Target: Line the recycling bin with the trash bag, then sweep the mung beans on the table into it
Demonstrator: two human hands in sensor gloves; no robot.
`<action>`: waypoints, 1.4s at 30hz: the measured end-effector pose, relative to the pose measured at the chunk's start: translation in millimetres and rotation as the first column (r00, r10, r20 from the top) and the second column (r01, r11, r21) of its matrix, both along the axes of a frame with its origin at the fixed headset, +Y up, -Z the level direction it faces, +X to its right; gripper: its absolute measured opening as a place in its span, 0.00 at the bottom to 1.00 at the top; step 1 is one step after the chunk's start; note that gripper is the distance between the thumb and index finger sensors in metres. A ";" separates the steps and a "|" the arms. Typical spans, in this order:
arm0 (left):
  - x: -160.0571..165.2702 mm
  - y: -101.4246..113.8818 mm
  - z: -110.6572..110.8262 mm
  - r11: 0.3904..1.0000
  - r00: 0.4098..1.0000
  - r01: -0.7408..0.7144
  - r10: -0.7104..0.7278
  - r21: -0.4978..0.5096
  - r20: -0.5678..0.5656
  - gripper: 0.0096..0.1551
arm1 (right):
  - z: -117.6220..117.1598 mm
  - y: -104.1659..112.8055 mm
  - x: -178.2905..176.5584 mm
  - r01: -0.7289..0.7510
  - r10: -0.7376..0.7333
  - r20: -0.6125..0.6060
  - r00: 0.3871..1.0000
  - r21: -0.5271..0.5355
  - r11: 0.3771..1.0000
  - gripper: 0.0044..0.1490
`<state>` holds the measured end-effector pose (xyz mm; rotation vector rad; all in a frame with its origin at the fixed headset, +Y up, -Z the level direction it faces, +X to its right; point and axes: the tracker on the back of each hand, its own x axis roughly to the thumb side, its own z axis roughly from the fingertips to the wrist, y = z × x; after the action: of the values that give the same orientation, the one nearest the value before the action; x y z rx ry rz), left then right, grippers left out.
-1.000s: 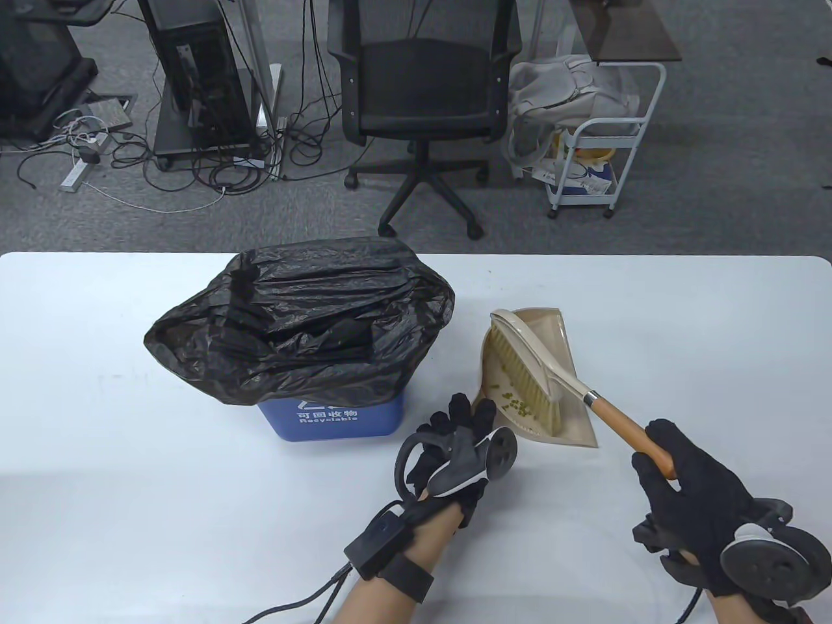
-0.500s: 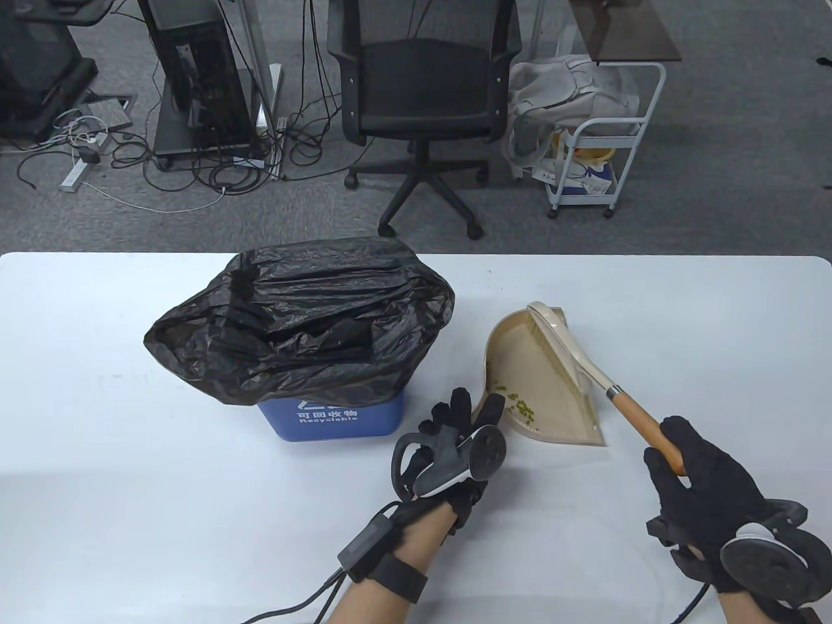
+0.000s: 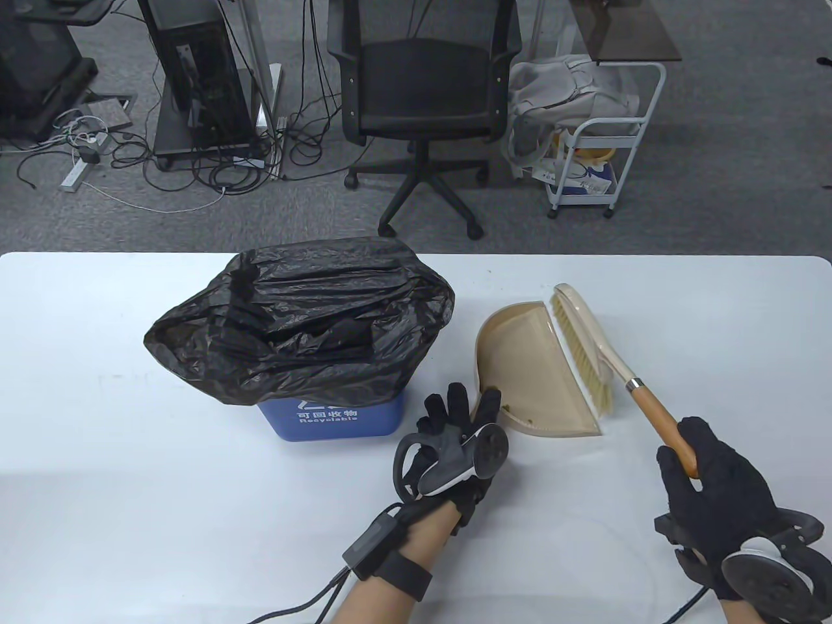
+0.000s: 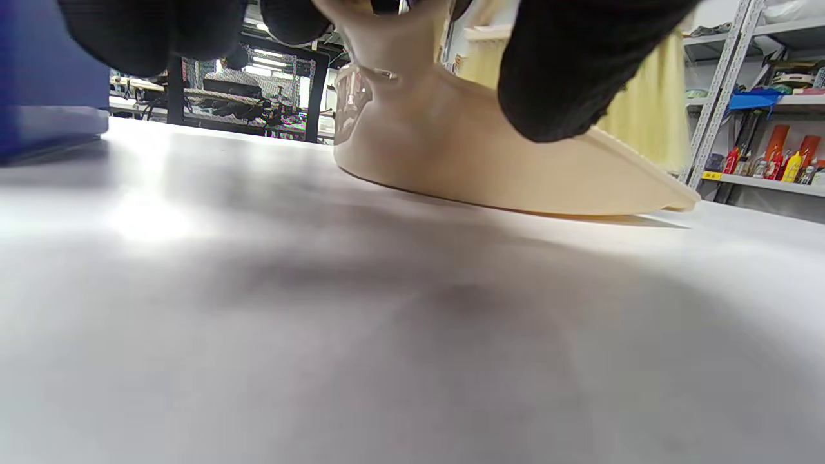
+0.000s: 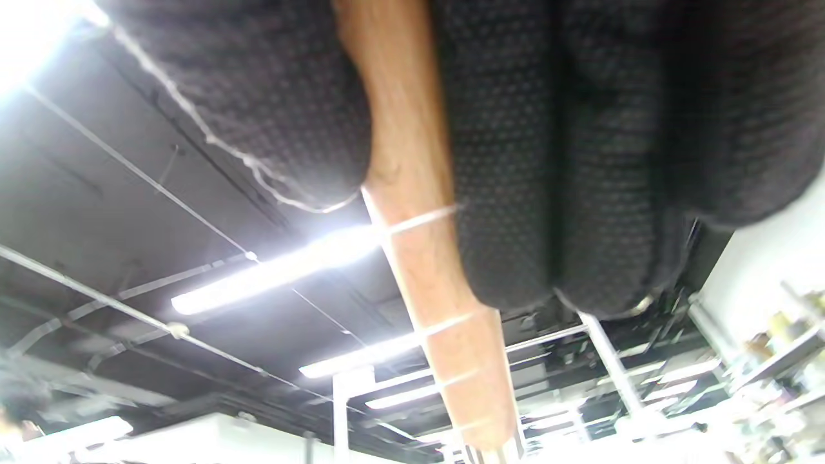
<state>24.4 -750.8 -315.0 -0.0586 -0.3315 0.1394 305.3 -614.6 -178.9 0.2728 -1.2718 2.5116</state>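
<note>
A blue recycling bin (image 3: 331, 416) lined with a black trash bag (image 3: 299, 318) stands on the white table (image 3: 130, 487). To its right lies a beige dustpan (image 3: 530, 367), its rear lifted a little, with a few green mung beans (image 3: 520, 419) at its handle end. My left hand (image 3: 465, 416) grips the dustpan's handle (image 3: 487, 404); the left wrist view shows the dustpan (image 4: 477, 167) from the side below the gloved fingers (image 4: 561, 71). My right hand (image 3: 702, 468) grips the wooden handle (image 3: 660, 419) of a beige brush (image 3: 585, 351), which lies along the pan's right edge. The handle (image 5: 419, 225) shows in the right wrist view too.
An office chair (image 3: 422, 110) and a white cart (image 3: 591, 149) stand on the floor beyond the table's far edge. Bare tabletop stretches left of the bin and right of the brush. The blue bin (image 4: 45, 77) sits at the left of the left wrist view.
The brush has swung out of the dustpan to its right edge. The dustpan has turned slightly, and fewer beans show at its handle end.
</note>
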 end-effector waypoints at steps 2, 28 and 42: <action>1.5 -1.8 -1.3 1.000 1.000 0.011 -0.011 -0.022 -0.003 0.53 | -5.4 -3.8 0.7 -0.042 0.044 0.066 0.997 -0.031 0.999 0.35; -9.9 2.9 -0.9 0.978 0.978 -0.204 0.201 -0.049 -0.059 0.40 | -14.0 -11.0 -9.4 -0.073 0.088 0.116 0.989 -0.128 0.989 0.36; -21.6 18.3 5.7 0.933 0.932 -0.358 0.355 -0.036 -0.072 0.39 | -15.0 -10.2 -7.0 -0.061 0.077 0.113 0.991 -0.135 0.989 0.36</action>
<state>2.8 -732.5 -309.3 -0.0414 -0.2720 0.5097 298.3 -624.8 -193.9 0.1424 -1.1507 2.6924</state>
